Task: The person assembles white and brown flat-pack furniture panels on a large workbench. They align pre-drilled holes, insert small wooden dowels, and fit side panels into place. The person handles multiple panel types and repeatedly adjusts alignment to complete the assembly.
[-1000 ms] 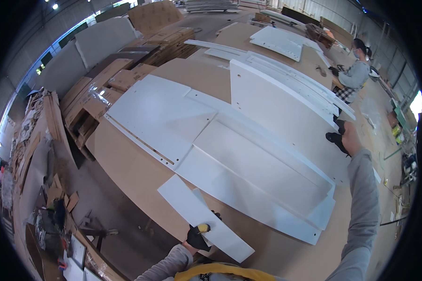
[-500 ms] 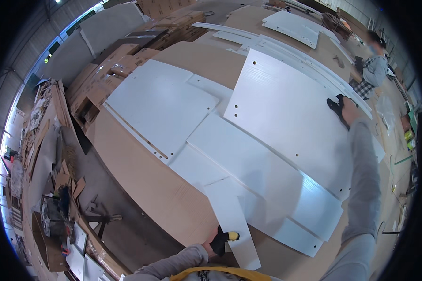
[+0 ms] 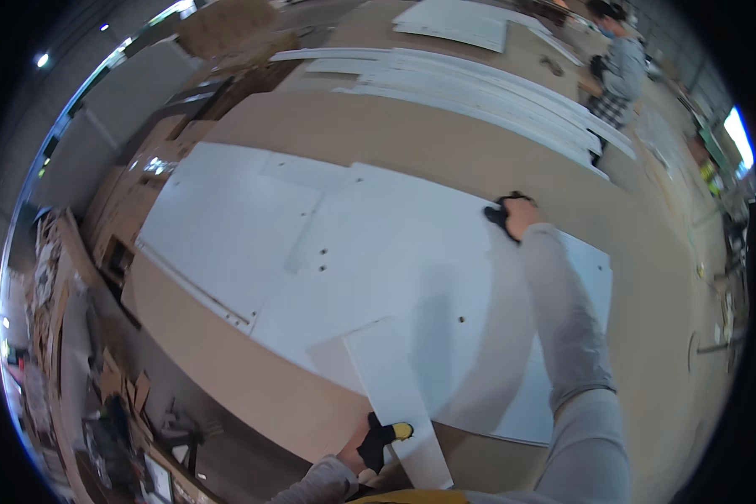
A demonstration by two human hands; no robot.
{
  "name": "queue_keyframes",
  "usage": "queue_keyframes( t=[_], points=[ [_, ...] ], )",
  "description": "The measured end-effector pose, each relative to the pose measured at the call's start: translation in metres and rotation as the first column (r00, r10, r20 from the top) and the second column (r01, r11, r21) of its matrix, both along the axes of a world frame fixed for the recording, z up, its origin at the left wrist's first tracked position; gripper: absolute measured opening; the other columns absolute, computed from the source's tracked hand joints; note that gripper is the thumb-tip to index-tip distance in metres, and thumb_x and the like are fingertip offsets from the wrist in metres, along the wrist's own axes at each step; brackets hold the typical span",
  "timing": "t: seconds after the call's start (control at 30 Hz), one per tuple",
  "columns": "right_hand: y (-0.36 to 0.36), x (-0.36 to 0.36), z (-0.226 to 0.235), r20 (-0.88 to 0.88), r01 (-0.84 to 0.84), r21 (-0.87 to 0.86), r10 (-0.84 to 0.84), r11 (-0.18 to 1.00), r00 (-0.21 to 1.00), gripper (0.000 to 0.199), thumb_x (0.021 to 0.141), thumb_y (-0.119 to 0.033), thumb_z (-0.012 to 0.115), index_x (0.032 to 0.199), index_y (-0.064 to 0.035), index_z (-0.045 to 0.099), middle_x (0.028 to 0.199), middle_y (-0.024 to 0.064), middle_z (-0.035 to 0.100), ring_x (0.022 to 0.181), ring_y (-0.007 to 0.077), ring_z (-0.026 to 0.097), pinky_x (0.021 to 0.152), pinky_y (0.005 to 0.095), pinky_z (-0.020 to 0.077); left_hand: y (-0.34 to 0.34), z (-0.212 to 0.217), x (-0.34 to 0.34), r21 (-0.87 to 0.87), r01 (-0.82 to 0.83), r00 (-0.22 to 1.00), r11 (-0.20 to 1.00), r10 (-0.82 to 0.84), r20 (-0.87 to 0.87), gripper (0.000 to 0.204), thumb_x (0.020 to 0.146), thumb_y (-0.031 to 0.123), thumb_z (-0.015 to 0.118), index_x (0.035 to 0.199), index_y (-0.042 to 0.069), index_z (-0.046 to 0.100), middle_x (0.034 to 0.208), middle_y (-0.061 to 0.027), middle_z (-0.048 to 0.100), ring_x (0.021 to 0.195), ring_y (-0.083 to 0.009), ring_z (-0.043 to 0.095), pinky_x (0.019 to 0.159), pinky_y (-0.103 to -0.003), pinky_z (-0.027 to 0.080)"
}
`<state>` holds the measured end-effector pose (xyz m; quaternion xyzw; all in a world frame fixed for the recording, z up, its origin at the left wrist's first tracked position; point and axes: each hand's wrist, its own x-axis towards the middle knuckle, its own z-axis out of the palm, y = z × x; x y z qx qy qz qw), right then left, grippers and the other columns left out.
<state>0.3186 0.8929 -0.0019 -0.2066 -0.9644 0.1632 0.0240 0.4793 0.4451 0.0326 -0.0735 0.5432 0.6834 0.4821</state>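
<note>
My left hand [image 3: 376, 443], in a black fingerless glove with a yellow thumb, grips a narrow white board [image 3: 395, 370] by its near end. That board slants away over the near part of a large white panel [image 3: 395, 252] with several drilled holes. At the far edge of this panel is my right hand [image 3: 517, 217], black-gloved, with the fingers closed over the edge. To the left lies another white panel [image 3: 218, 210] with a groove and small holes along its near side. The large panel hides most of the pieces beneath it.
A brown board-topped table [image 3: 311, 126] carries everything. Long white strips [image 3: 479, 97] and more white panels [image 3: 449, 29] lie beyond. A person [image 3: 622, 67] stands at the far right. Cardboard boxes [image 3: 126, 210] are stacked at the left; scraps [image 3: 139, 391] litter the floor below.
The large panel has moved nearer and left, now lying over the lower boards and meeting the left panel. My right hand travelled with it; my left still grips the narrow board. The view shifted.
</note>
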Motion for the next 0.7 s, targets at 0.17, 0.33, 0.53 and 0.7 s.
queue_keyframes(
  t=[0.17,0.33,0.53,0.7],
  points=[
    [-0.016,0.019,-0.033,-0.079,0.113,0.177,-0.100,0.978,0.992,0.043,0.085,-0.047,0.052,0.090,-0.0065,0.067,0.091,0.0168,0.067,0.091,0.0333,0.063,0.080,0.0455,0.0472,0.004,0.009,0.006,0.008,-0.064,0.998,0.998,0.063,0.021,0.035,0.085,0.008,0.061,0.117,-0.004,0.053,0.106,-0.0129,0.062,0.096,-0.0192,0.059,0.080,-0.031,0.048],
    [-0.017,0.019,-0.028,-0.049,0.122,0.186,-0.114,0.975,0.992,0.026,0.084,-0.028,0.053,0.093,-0.0085,0.067,0.096,0.0148,0.067,0.096,0.0307,0.062,0.086,0.0443,0.0444,-0.011,-0.040,0.011,0.031,-0.275,0.927,0.961,0.257,0.274,0.041,0.088,0.004,0.053,0.128,-0.002,0.041,0.119,-0.0142,0.054,0.102,-0.0228,0.058,0.087,-0.036,0.050],
    [-0.009,0.039,-0.033,-0.133,0.121,0.125,-0.105,0.985,0.986,0.024,0.086,-0.020,0.049,0.102,-0.0091,0.063,0.103,0.0124,0.065,0.106,0.0293,0.057,0.096,0.0407,0.0395,-0.012,-0.057,0.009,-0.033,-0.233,0.932,0.972,0.232,0.278,0.041,0.089,0.006,0.053,0.128,-0.001,0.042,0.119,-0.0142,0.054,0.103,-0.0237,0.057,0.088,-0.037,0.050],
    [0.006,0.049,-0.032,-0.028,0.038,0.122,-0.035,0.992,0.999,0.021,0.084,-0.017,0.051,0.100,-0.0098,0.063,0.104,0.0101,0.064,0.107,0.0272,0.056,0.097,0.0405,0.0387,-0.018,-0.065,0.005,-0.064,-0.214,0.933,0.975,0.223,0.281,0.040,0.089,0.008,0.052,0.128,0.000,0.043,0.119,-0.0143,0.054,0.104,-0.0245,0.057,0.089,-0.038,0.049]
  ],
)
